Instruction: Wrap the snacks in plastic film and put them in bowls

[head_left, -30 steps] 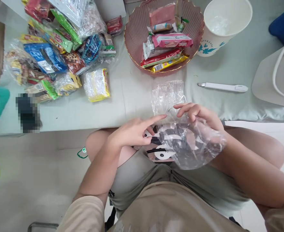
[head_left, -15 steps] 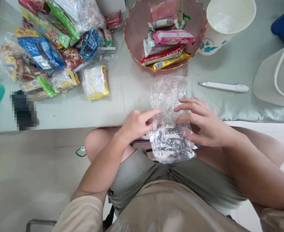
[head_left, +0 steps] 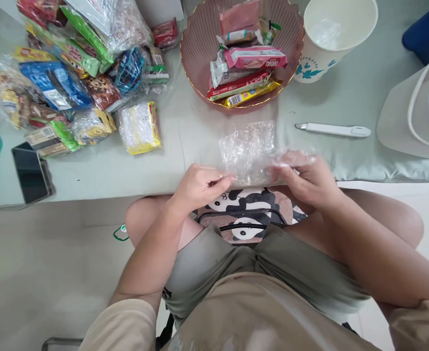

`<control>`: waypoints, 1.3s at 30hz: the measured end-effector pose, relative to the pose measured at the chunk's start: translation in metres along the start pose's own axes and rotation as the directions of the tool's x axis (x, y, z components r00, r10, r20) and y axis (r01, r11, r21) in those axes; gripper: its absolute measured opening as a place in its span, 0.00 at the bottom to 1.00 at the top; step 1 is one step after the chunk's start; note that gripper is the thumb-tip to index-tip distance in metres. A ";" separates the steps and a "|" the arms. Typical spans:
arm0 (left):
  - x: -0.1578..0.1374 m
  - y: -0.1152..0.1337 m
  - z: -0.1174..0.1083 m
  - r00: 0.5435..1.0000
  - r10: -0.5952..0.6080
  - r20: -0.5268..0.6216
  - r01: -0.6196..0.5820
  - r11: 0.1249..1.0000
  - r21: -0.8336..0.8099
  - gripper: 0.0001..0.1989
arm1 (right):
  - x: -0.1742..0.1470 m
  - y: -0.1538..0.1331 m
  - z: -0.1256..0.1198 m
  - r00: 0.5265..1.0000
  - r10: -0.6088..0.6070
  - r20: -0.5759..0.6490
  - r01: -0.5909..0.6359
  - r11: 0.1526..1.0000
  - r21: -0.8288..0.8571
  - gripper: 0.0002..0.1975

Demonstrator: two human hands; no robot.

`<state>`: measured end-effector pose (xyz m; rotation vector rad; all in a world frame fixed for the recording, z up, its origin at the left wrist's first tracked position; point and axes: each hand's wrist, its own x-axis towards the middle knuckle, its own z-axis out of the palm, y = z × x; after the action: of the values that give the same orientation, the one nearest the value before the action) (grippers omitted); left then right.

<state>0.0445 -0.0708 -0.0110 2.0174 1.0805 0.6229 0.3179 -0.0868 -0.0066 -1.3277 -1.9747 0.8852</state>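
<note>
When scanned from the left, first a dark phone (head_left: 32, 173), flat near the front edge of a cloth-covered table (head_left: 170, 175), then a heap of wrapped snacks (head_left: 71, 87) behind it, with a yellow-and-white packet (head_left: 140, 127) just beside. Next, a left hand (head_left: 201, 189), mostly closed, fingers curled in, thumb laid toward the forefinger; impossible to tell whether gripping a bit of film. Ahead of these fingertips and to their right, a clear plastic film (head_left: 248, 142), lying on the cloth between both hands, just in front of a pink ribbed bowl (head_left: 192, 68). Pointing roughly toward the bowl, with the far edge slightly slanted, right corner farther out; long axis probably fore-and-aft, though hard to judge with the near end blurred. Right hand (head_left: 305, 178) seemingly nearer, just off the near right corner, thumb closed against bent fingers, apparently pinching a crumpled, motion-blurred clear wrap (head_left: 283, 157). Farther right, a paper cup (head_left: 340, 41), a slim white tool (head_left: 333, 129) lying crosswise, and a white bucket (head_left: 399, 117).
</note>
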 end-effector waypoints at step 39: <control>0.034 -0.026 0.028 0.945 -0.033 -0.325 0.136 0.944 0.299 0.12 | 0.013 -0.002 0.037 0.987 -0.139 0.085 0.162 0.837 -0.523 0.35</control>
<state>0.0691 -0.0434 -0.0466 2.1745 1.5373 0.7864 0.2845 -0.0827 -0.0258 -1.4149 -2.4286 0.2932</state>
